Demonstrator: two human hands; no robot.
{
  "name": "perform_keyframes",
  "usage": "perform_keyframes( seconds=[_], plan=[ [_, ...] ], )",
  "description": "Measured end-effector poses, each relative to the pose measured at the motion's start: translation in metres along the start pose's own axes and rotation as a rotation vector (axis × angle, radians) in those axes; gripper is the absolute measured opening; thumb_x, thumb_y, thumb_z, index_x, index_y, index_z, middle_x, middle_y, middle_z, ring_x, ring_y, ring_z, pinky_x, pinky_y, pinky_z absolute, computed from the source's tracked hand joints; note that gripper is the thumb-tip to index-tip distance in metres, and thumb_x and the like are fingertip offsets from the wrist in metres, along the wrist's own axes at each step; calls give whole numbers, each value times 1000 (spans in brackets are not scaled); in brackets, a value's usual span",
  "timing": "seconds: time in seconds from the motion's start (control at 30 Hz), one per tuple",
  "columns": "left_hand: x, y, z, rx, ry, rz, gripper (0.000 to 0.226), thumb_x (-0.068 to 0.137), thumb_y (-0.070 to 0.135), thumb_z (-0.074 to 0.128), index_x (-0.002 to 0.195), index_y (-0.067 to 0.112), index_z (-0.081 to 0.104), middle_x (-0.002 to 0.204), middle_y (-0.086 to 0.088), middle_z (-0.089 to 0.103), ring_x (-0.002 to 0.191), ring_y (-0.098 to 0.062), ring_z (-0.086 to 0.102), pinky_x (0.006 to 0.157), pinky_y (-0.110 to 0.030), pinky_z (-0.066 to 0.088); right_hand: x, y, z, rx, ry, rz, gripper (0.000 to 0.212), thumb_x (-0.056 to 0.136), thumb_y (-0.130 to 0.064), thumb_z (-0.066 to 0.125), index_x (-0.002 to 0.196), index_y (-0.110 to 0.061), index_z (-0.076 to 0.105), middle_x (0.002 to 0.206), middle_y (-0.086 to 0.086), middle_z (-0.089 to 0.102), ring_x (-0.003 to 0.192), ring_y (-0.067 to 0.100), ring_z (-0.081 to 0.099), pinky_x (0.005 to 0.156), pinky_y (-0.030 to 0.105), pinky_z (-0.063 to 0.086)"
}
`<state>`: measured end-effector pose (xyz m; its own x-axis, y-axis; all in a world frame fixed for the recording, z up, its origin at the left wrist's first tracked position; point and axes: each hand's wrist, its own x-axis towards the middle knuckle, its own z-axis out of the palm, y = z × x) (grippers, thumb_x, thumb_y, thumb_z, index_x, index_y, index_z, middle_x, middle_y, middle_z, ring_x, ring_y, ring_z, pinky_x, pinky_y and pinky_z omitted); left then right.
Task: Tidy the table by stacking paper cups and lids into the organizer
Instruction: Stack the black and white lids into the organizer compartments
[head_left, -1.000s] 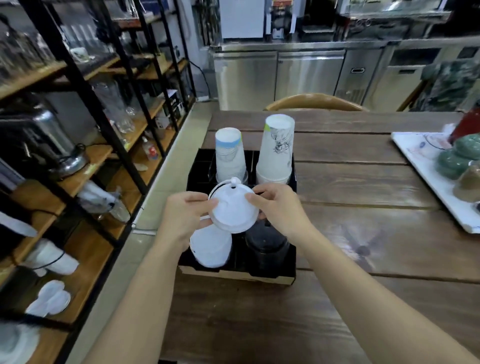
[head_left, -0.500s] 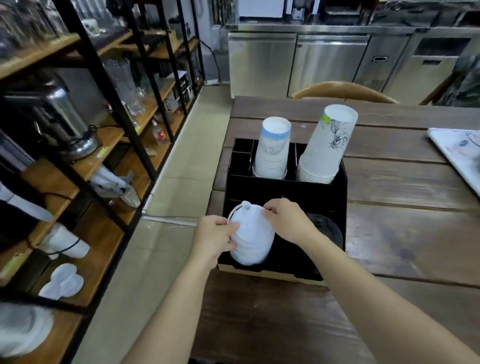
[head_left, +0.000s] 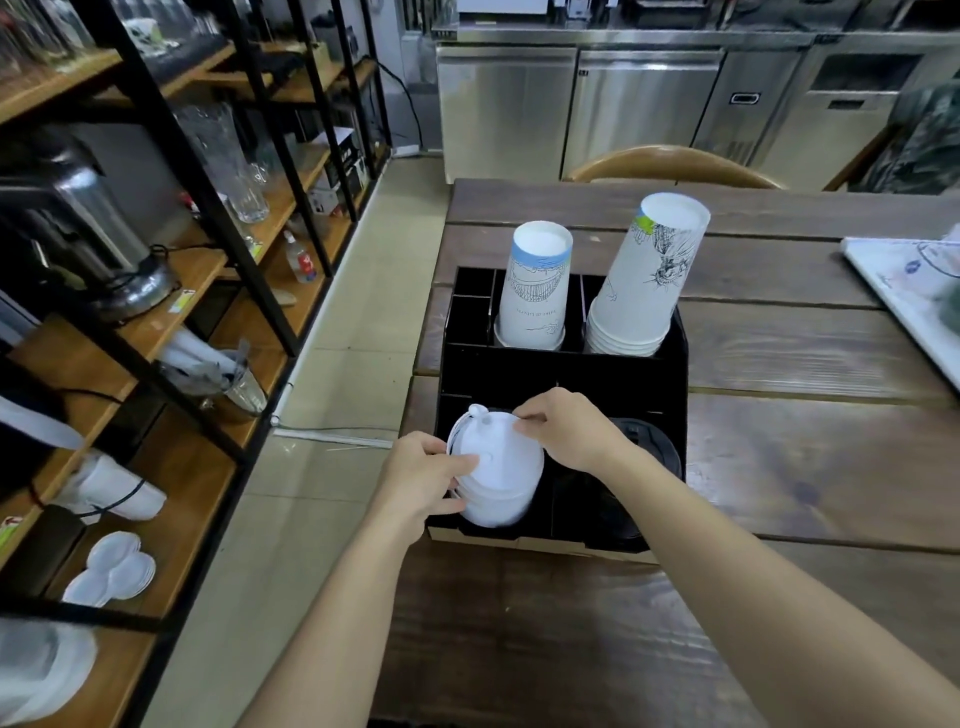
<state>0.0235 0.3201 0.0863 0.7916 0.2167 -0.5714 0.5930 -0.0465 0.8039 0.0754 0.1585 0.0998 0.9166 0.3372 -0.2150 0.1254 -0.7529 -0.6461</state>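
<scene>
A black organizer (head_left: 563, 382) stands at the wooden table's left edge. Its two back slots hold upside-down paper cups: a small stack with a blue band (head_left: 535, 286) on the left and a taller, leaning stack (head_left: 647, 275) on the right. The front left slot holds a stack of white lids (head_left: 501, 480). My left hand (head_left: 423, 478) pinches the left rim of the top white lid, and my right hand (head_left: 569, 431) holds its upper right rim. Black lids (head_left: 644, 457) fill the front right slot, partly hidden by my right wrist.
A white tray (head_left: 904, 280) lies at the table's right edge. A metal and wood shelf rack (head_left: 171, 291) with glassware, an appliance and more white lids stands to the left across a tiled aisle. A wooden chair back (head_left: 670, 163) and steel cabinets (head_left: 639, 104) are beyond the table.
Both hands brought the white lid down from above the organizer onto the white lid stack in the front left slot. The camera view shifted left and closer.
</scene>
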Motion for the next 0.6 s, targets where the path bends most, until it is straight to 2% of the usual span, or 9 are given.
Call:
perform_keyframes(
  seconds=[0.1, 0.2, 0.27, 0.33, 0.4, 0.47, 0.53, 0.6],
  plan=[
    [-2, 3, -1, 2, 18, 11, 21, 80, 11, 69, 94, -1, 59, 97, -16, 60, 86, -25, 59, 59, -33, 55, 5, 2, 2, -1, 15, 20, 26, 85, -8, 49, 61, -1, 42, 63, 12, 32, 60, 18, 30, 56, 31, 22],
    [-1, 4, -2, 18, 11, 22, 25, 82, 12, 68, 98, -7, 60, 93, -13, 61, 78, -19, 58, 59, -32, 55, 11, 4, 8, 11, 49, 65, 25, 84, -13, 49, 62, 1, 51, 59, 9, 40, 61, 21, 39, 58, 31, 31],
    [0, 5, -2, 16, -9, 15, 28, 84, 13, 66, 101, -9, 60, 87, -10, 61, 74, -17, 59, 60, -33, 55, 16, 5, 11, 8, 62, 82, 22, 82, -14, 48, 69, 2, 57, 61, 11, 44, 61, 21, 42, 57, 31, 33],
    [-1, 5, -1, 8, -13, 12, 26, 84, 16, 66, 95, -6, 60, 88, -11, 61, 73, -18, 60, 59, -33, 56, 18, 6, 11, 2, 70, 78, 21, 81, -14, 47, 76, 2, 61, 64, 16, 46, 62, 20, 42, 58, 31, 34],
    [0, 4, -1, -9, -8, 5, 20, 84, 18, 67, 84, 3, 54, 91, -13, 59, 74, -19, 60, 60, -34, 57, 18, 6, 10, 2, 54, 44, 23, 81, -13, 47, 64, 0, 55, 60, 10, 40, 62, 20, 37, 57, 32, 31],
    [1, 1, -2, -41, -17, -16, 21, 84, 16, 67, 79, 5, 50, 95, -14, 58, 78, -21, 60, 66, -38, 58, 17, 5, 9, -7, 23, -13, 35, 83, -12, 48, 49, -13, 38, 54, 3, 32, 60, 19, 33, 56, 31, 28],
    [2, -1, -2, -90, -25, -41, 16, 83, 12, 67, 83, 5, 53, 102, -16, 57, 86, -25, 58, 72, -42, 58, 18, 3, 8, -23, 8, -43, 43, 84, -13, 49, 46, -19, 31, 50, -1, 30, 58, 19, 34, 55, 31, 28],
    [3, -1, -1, -75, -3, -25, 14, 83, 11, 66, 84, 7, 53, 102, -16, 56, 89, -27, 58, 69, -40, 58, 19, 2, 9, -29, 6, -38, 45, 85, -14, 50, 44, -20, 31, 49, -2, 30, 57, 19, 33, 55, 30, 28]
  ],
)
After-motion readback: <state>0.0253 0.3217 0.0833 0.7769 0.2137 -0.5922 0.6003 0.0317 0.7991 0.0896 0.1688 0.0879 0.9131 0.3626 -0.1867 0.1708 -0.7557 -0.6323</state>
